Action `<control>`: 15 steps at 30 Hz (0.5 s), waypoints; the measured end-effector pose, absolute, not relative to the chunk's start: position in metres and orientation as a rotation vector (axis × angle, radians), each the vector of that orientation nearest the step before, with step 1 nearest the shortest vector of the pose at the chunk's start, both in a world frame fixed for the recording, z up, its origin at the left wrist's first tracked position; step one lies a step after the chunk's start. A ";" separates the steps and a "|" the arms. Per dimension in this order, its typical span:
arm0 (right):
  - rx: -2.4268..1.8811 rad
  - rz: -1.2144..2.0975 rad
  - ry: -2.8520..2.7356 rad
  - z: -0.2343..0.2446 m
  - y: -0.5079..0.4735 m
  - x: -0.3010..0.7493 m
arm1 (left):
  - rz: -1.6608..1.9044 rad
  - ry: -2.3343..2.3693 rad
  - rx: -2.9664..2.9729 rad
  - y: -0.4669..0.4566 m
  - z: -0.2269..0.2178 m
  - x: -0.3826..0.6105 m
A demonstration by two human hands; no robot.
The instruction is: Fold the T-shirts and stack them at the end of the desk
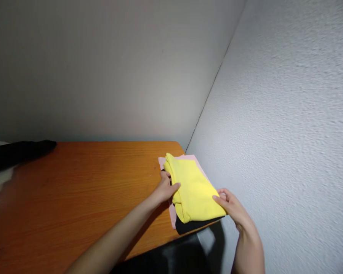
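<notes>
Yellow folded cloth [198, 190] in hand, pinched its rounded left fold with left fingers [165, 174], its right edge with right fingers [224, 191]. Held it atop black cloth [185, 227] and pink cloth [172, 216] on the wood-grained counter [108, 190].

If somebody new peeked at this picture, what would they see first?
Probably the bright yellow cloth, folded over pink cloth and black cloth by the right end of the orange-brown table. Next, maybe, the two hands on it: the left hand at its left edge, the right hand at its near right corner. A dark bundle lies far left.
</notes>
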State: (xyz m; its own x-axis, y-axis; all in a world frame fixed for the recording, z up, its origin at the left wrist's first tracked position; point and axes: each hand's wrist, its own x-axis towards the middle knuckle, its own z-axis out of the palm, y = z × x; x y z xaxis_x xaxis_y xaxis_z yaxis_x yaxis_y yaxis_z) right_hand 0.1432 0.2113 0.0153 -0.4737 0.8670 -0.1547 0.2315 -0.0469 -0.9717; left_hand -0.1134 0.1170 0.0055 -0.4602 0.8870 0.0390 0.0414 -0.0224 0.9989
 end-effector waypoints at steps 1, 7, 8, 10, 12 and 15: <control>-1.202 1.535 -1.709 0.000 0.214 0.147 | 1.532 1.599 0.996 0.116 -0.007 -0.109; -1.209 1.363 -1.725 -0.039 0.223 0.148 | 1.518 1.832 1.206 0.073 -0.008 -0.091; -1.225 1.313 -1.750 -0.041 0.225 0.148 | 1.475 1.884 1.333 0.061 -0.003 -0.085; -1.256 1.189 -1.814 -0.043 0.227 0.145 | 1.314 1.953 1.615 0.040 0.006 -0.070; -1.275 1.047 -1.873 -0.043 0.228 0.141 | 1.141 1.975 1.799 0.026 0.009 -0.054; -1.250 0.863 -1.899 -0.032 0.229 0.133 | 1.039 2.002 1.914 0.022 0.011 -0.042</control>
State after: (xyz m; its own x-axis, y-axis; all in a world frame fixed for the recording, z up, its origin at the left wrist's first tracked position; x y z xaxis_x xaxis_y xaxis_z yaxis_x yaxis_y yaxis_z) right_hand 0.1334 0.2288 -0.0317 -0.2941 0.9371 0.1879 0.4748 0.3139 -0.8222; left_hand -0.0424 0.0223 0.0106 -0.1530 0.9325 0.3272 0.8042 -0.0750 0.5896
